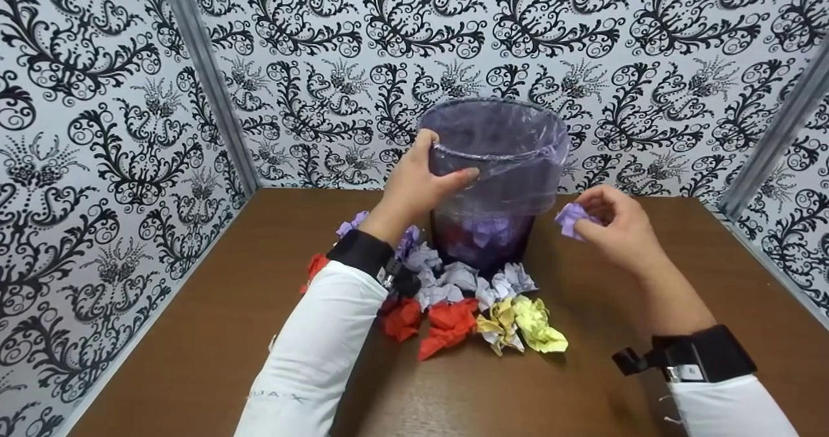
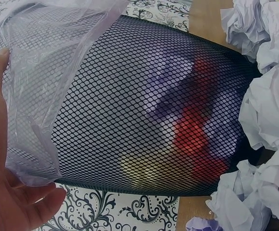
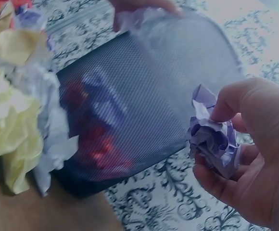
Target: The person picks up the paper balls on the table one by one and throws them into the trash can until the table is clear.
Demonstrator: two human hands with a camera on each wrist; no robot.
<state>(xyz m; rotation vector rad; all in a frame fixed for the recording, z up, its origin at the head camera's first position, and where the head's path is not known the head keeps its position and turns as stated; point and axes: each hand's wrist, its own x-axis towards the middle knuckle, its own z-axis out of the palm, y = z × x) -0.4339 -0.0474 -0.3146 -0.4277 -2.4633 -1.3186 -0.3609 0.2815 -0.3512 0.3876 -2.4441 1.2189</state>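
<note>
A dark mesh wastebasket (image 1: 482,230) stands upright on the table, a clear plastic liner (image 1: 511,184) folded over its rim. My left hand (image 1: 418,177) grips the near left side of that rim, thumb on the outside over the liner. To the right of the basket, my right hand (image 1: 618,230) pinches a crumpled purple paper ball (image 3: 214,137) between thumb and fingers, apart from the basket. Through the mesh, red paper (image 2: 190,130) and purple paper (image 3: 103,98) show inside, with a yellowish piece low in the left wrist view.
Crumpled white paper balls (image 1: 460,275) lie against the basket's base. Nearer are red balls (image 1: 447,327), a tan one (image 1: 500,325) and a yellow one (image 1: 537,325). Purple paper (image 1: 353,223) and more red lie partly behind my left forearm. Patterned panels (image 1: 311,87) enclose the brown table (image 1: 214,307).
</note>
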